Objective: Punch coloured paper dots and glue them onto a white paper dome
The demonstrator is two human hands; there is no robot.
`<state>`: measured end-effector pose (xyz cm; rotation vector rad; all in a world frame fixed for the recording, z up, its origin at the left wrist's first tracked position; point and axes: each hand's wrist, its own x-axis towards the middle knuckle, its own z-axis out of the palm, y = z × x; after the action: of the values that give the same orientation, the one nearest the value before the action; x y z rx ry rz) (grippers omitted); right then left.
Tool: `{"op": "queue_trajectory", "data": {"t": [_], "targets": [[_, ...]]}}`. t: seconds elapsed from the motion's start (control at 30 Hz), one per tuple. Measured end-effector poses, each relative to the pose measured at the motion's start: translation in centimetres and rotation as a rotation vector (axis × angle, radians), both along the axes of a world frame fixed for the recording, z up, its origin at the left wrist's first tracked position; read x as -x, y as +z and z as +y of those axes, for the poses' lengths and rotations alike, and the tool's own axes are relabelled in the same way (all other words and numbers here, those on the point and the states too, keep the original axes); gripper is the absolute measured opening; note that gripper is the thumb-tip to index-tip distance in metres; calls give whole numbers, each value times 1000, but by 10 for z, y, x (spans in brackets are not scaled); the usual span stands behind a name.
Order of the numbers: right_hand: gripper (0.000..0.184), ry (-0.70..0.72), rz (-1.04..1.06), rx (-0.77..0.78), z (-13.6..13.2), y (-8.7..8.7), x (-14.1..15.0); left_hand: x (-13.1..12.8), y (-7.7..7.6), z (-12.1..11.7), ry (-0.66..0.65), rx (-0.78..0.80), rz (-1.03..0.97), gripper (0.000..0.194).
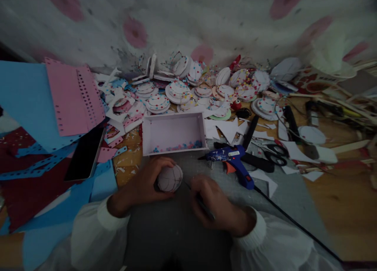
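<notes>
My left hand (144, 184) is closed around a small round white paper piece (170, 178) with dark curved lines on it, holding it just in front of me. My right hand (213, 204) is closed on a thin dark pen (203, 203) whose tip points toward the white piece. Both wrists wear white sleeves. A white open box (173, 123) with small coloured dots in its bottom stands right behind my hands. A blue glue gun (232, 161) lies to the right of the box, its black cord running off to the lower right.
Many round white paper pieces dotted with colours (179, 91) are heaped at the back. Pink punched sheets (73, 98) and blue sheets (23, 102) lie left, beside a dark phone (84, 155). Black scissors (273, 151) and white scraps lie right on the wooden floor.
</notes>
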<state>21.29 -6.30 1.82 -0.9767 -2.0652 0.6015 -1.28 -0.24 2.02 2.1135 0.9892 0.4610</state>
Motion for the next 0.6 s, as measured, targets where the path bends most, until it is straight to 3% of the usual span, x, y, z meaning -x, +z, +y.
{"op": "queue_trajectory", "data": {"t": [0.17, 0.33, 0.4, 0.5, 0.6], "targets": [[20, -28, 84, -42, 0, -4, -6, 2, -1, 0, -16, 15, 21, 58], [25, -234, 363, -87, 2, -2, -13, 7, -5, -2, -48, -49, 101, 111], [23, -342, 376, -122, 5, 5, -17, 7, -5, -3, -43, -125, 129, 121], [16, -492, 283, -235, 15, 16, -24, 4, -4, -4, -20, -197, 205, 115], [12, -490, 241, -263, 30, 23, -28, 0, -5, -6, 24, -216, 231, 101]]}}
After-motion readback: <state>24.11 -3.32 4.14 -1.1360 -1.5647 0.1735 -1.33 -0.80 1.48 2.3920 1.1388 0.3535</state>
